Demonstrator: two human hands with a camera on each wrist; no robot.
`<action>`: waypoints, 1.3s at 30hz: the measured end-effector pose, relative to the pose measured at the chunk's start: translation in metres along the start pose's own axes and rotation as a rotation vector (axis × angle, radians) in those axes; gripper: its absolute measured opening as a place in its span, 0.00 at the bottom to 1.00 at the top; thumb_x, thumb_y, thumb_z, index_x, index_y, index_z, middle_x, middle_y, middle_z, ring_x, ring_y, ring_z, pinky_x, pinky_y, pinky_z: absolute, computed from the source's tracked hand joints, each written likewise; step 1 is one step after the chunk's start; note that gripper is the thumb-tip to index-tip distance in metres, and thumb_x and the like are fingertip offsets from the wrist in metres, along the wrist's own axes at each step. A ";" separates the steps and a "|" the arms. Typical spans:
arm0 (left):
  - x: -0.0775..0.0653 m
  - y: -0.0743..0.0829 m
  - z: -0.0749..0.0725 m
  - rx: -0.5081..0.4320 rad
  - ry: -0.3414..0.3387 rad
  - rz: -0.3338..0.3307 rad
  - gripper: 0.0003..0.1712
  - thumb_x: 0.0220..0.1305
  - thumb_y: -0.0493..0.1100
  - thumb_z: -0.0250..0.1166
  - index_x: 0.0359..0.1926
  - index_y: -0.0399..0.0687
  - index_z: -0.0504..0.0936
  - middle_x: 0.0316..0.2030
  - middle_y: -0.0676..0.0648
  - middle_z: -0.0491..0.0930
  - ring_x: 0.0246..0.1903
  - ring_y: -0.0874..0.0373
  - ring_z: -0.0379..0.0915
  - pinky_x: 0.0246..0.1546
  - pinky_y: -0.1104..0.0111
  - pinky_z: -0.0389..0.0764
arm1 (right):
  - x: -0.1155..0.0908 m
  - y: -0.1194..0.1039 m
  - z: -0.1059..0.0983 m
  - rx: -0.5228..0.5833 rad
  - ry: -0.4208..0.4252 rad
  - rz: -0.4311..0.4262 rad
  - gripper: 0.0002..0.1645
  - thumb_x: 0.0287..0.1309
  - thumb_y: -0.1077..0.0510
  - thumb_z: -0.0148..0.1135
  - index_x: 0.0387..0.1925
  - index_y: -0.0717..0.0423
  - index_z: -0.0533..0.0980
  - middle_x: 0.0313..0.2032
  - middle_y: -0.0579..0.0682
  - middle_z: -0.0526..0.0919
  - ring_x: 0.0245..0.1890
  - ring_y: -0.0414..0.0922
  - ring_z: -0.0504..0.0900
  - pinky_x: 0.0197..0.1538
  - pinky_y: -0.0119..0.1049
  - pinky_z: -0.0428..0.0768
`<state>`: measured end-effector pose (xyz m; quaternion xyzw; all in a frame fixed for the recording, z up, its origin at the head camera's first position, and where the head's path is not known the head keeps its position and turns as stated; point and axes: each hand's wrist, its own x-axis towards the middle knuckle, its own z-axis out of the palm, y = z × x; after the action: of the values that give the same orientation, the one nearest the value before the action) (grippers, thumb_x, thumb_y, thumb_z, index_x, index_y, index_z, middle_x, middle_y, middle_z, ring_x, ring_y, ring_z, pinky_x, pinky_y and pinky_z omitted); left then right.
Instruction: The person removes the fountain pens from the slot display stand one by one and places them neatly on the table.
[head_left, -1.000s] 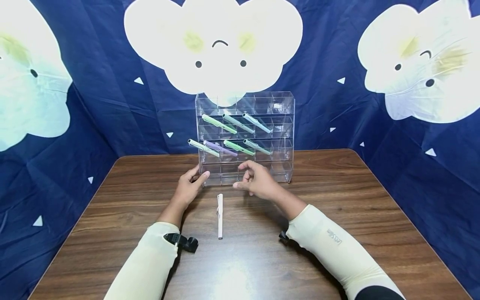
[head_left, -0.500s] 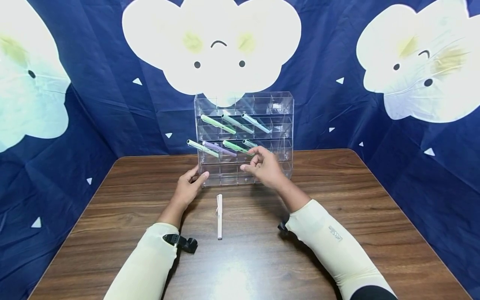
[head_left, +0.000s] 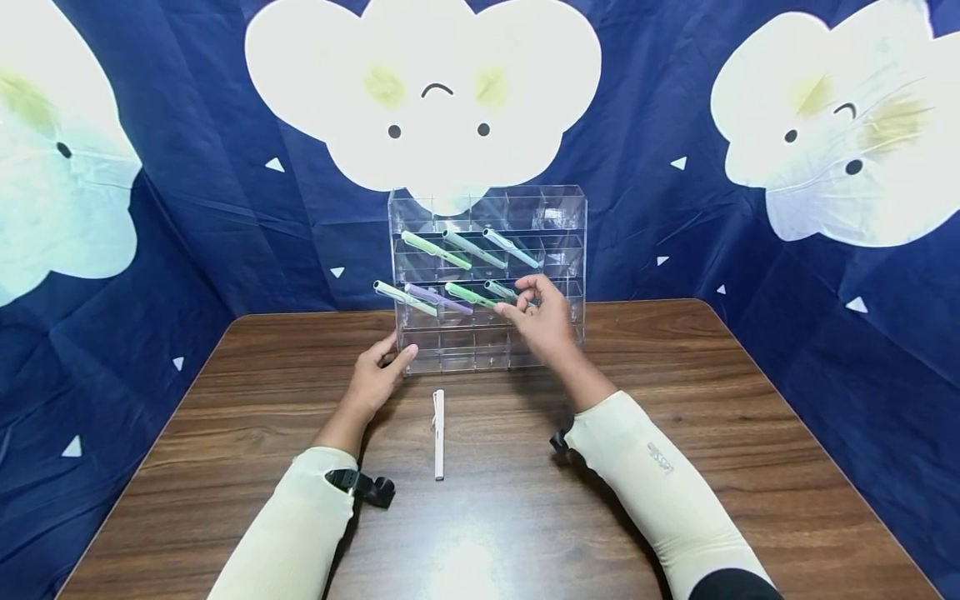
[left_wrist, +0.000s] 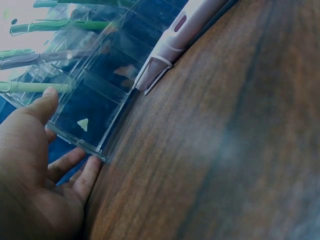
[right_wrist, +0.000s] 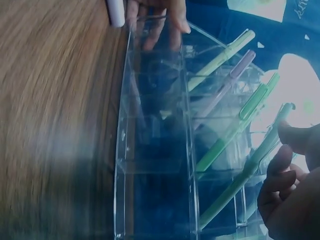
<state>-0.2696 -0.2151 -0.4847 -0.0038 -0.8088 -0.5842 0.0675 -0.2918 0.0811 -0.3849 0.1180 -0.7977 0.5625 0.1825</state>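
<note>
A clear tiered pen rack [head_left: 457,360] stands at the back of the table. My left hand [head_left: 377,375] holds its lower left edge, thumb in front and fingers around the side and behind. My right hand [head_left: 547,321] is at the rack's right half, thumb and index finger apart on either side of a grey-green pen [right_wrist: 240,182]; in the right wrist view the thumb overlaps its cap. Left of that pen lean a green pen [head_left: 467,293], a purple pen [head_left: 435,297] and a pale green pen [head_left: 405,297]. A white pen [head_left: 439,437] lies on the table before the rack.
On the tier above rest a light green pen [head_left: 435,249], a grey pen [head_left: 474,248] and a pale blue pen [head_left: 510,247]. The wooden table [head_left: 660,358] ends at a blue curtain [head_left: 645,208] with white cloud shapes.
My right hand has moved up and to the right, from the rack's lowest tier to the grey-green pen. The left hand and the white pen have stayed in place.
</note>
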 end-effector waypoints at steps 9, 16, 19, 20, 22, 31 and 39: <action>-0.001 0.000 0.001 0.002 0.006 -0.008 0.36 0.79 0.52 0.69 0.82 0.53 0.71 0.72 0.33 0.78 0.63 0.40 0.81 0.44 0.82 0.78 | 0.009 0.013 -0.002 -0.168 0.100 -0.045 0.29 0.56 0.56 0.86 0.55 0.63 0.82 0.46 0.56 0.86 0.22 0.36 0.67 0.30 0.30 0.67; -0.001 0.000 0.001 0.008 -0.004 -0.002 0.36 0.79 0.53 0.68 0.82 0.54 0.71 0.72 0.33 0.78 0.62 0.41 0.81 0.45 0.81 0.78 | 0.011 0.021 -0.001 -0.222 0.074 -0.046 0.30 0.59 0.53 0.85 0.56 0.64 0.83 0.51 0.58 0.87 0.27 0.42 0.70 0.37 0.35 0.71; -0.001 0.000 0.001 0.001 -0.001 -0.001 0.36 0.79 0.52 0.68 0.82 0.54 0.71 0.72 0.33 0.78 0.63 0.41 0.81 0.45 0.81 0.78 | 0.012 0.023 0.002 -0.247 0.051 -0.038 0.30 0.60 0.52 0.84 0.57 0.64 0.83 0.53 0.59 0.87 0.30 0.46 0.75 0.41 0.40 0.76; -0.001 0.000 0.001 0.004 -0.001 -0.002 0.36 0.80 0.52 0.68 0.82 0.54 0.70 0.72 0.33 0.78 0.63 0.41 0.80 0.45 0.81 0.77 | 0.013 0.024 0.002 -0.256 0.044 -0.036 0.30 0.60 0.51 0.84 0.58 0.63 0.83 0.54 0.59 0.87 0.32 0.48 0.77 0.44 0.42 0.78; -0.002 0.000 0.000 0.007 -0.002 -0.005 0.36 0.80 0.52 0.68 0.82 0.54 0.70 0.73 0.34 0.77 0.65 0.41 0.80 0.45 0.82 0.77 | 0.014 0.026 0.004 -0.277 0.037 -0.027 0.30 0.60 0.50 0.84 0.58 0.62 0.84 0.55 0.59 0.88 0.38 0.51 0.80 0.51 0.46 0.81; -0.001 0.002 -0.001 0.029 -0.002 -0.002 0.37 0.80 0.55 0.68 0.82 0.56 0.70 0.74 0.34 0.76 0.66 0.39 0.80 0.47 0.81 0.76 | 0.016 0.025 0.013 -0.296 0.026 -0.002 0.28 0.62 0.49 0.82 0.56 0.60 0.84 0.55 0.59 0.88 0.58 0.59 0.86 0.67 0.53 0.80; -0.002 0.002 -0.001 0.033 -0.005 -0.007 0.37 0.80 0.55 0.67 0.83 0.55 0.69 0.75 0.34 0.75 0.67 0.39 0.79 0.48 0.81 0.76 | 0.017 0.026 0.018 -0.281 0.011 0.022 0.24 0.66 0.46 0.79 0.56 0.55 0.86 0.54 0.57 0.87 0.59 0.58 0.86 0.67 0.52 0.81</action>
<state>-0.2673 -0.2152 -0.4831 -0.0013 -0.8185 -0.5711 0.0633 -0.3200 0.0735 -0.4050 0.0796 -0.8689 0.4478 0.1953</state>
